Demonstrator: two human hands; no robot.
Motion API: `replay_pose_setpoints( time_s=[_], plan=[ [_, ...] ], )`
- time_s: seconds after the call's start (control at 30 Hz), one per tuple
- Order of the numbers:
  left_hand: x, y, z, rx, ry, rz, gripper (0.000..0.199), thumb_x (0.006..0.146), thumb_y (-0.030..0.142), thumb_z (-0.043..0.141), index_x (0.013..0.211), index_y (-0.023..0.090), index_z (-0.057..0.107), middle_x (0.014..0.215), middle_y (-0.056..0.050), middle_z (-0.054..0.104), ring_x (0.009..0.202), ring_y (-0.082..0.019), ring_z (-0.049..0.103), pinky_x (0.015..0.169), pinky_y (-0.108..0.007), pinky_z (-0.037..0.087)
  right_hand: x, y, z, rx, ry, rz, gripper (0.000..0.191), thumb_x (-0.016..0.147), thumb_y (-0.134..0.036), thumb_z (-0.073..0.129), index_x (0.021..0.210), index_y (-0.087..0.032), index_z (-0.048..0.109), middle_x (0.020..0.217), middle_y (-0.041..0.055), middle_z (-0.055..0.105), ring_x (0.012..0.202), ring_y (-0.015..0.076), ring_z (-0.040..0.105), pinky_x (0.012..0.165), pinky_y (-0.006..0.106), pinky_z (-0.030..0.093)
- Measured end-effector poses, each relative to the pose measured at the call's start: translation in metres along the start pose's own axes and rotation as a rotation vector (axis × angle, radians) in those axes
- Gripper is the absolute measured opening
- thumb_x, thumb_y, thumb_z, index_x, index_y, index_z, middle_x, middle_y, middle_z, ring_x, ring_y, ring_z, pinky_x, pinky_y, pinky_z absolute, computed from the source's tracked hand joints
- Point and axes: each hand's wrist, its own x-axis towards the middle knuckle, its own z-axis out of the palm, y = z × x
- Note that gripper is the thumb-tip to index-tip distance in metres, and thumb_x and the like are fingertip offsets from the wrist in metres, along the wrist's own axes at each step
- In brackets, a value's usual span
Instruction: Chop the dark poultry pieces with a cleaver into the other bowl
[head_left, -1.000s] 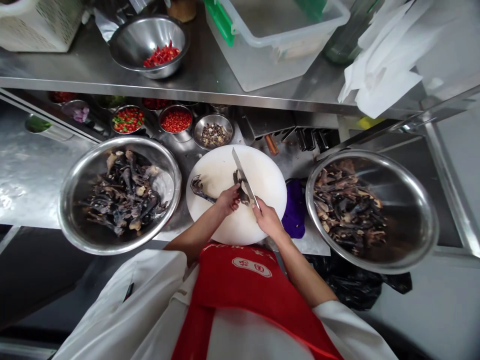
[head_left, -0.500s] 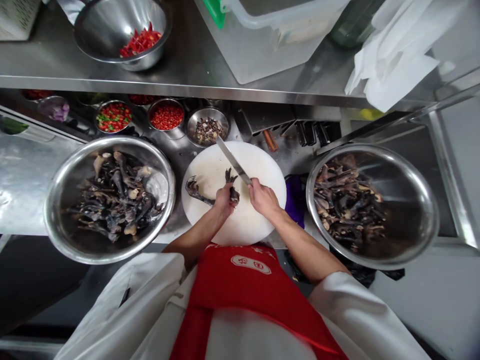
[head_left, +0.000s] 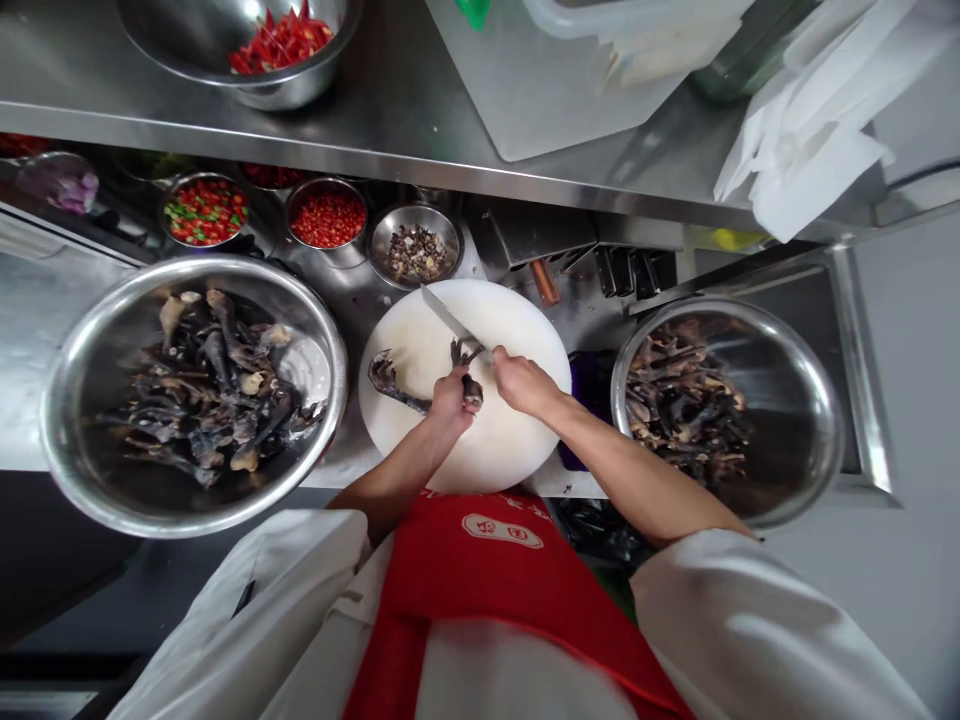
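Note:
On the round white cutting board (head_left: 510, 440), my left hand (head_left: 451, 398) is closed around a dark bird's foot (head_left: 472, 392), its claws sticking up above my fingers. My right hand (head_left: 521, 382) grips the handle of a knife (head_left: 448, 312), whose blade points up and left over the board, its lower part close to the claws. Another dark foot (head_left: 384, 372) lies at the board's left side, one end reaching near my left hand. Whether the blade touches the held foot is hard to tell.
Large steel bowls of dark feet stand left (head_left: 75, 470) and right (head_left: 814, 450). Behind the board are small bowls of chopped red peppers (head_left: 328, 218) and a dark mix (head_left: 416, 253). A steel shelf (head_left: 390, 120) crosses above, with a plastic box (head_left: 555, 110) on it.
The knife has tilted further left, its blade now nearer the claws, and my right hand has shifted slightly left. My left hand still holds the foot. The camera view has turned a little.

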Motion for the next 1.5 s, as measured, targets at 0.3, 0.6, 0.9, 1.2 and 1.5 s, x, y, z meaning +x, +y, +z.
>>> replay_pose_setpoints(
  time_s=[0.3, 0.6, 0.9, 1.2, 1.5],
  plan=[
    [-0.008, -0.048, -0.005, 0.103, -0.037, -0.106, 0.017, 0.079, 0.027, 0.055, 0.068, 0.017, 0.047, 0.041, 0.005, 0.042, 0.031, -0.008, 0.039, 0.034, -0.020, 0.022, 0.025, -0.016, 0.008, -0.058, 0.019, 0.019, 0.029, 0.099, -0.028, 0.028, 0.120, -0.012, 0.039, 0.095, 0.0190, 0.067, 0.088, 0.0309, 0.066, 0.073, 0.035, 0.046],
    [-0.020, -0.003, -0.064, 0.390, -0.225, -0.182, 0.026, 0.077, 0.033, 0.058, 0.096, 0.016, 0.055, 0.058, 0.003, 0.051, 0.043, -0.008, 0.048, 0.041, -0.019, 0.037, 0.038, 0.002, 0.005, 0.076, 0.126, -0.023, 0.031, 0.097, -0.036, 0.031, 0.117, -0.015, 0.044, 0.100, 0.0181, 0.067, 0.089, 0.0294, 0.065, 0.074, 0.034, 0.046],
    [-0.041, 0.063, -0.078, 1.543, -0.119, 0.730, 0.041, 0.075, 0.024, 0.058, 0.117, 0.021, 0.056, 0.083, -0.003, 0.064, 0.072, -0.016, 0.060, 0.069, -0.027, 0.047, 0.000, 0.004, 0.023, 0.318, 0.384, -0.081, 0.040, 0.086, -0.025, 0.038, 0.126, -0.017, 0.037, 0.081, 0.0073, 0.068, 0.078, 0.0278, 0.064, 0.069, 0.032, 0.043],
    [0.005, 0.123, -0.056, 1.692, -0.107, 0.578, 0.032, 0.078, 0.049, 0.055, 0.083, 0.017, 0.060, 0.068, -0.001, 0.058, 0.058, -0.014, 0.052, 0.052, -0.025, 0.036, 0.001, 0.000, 0.015, 0.237, 0.387, -0.111, 0.034, 0.093, -0.028, 0.029, 0.123, -0.016, 0.040, 0.085, 0.0114, 0.069, 0.077, 0.0292, 0.064, 0.068, 0.033, 0.042],
    [0.013, 0.128, -0.054, 1.751, -0.080, 0.646, 0.033, 0.078, 0.049, 0.058, 0.085, 0.018, 0.058, 0.079, -0.002, 0.062, 0.071, -0.016, 0.055, 0.058, -0.025, 0.037, 0.020, -0.018, 0.013, 0.103, 0.238, -0.111, 0.031, 0.098, -0.031, 0.026, 0.119, -0.014, 0.040, 0.088, 0.0154, 0.069, 0.075, 0.0289, 0.063, 0.065, 0.033, 0.041]
  ],
)
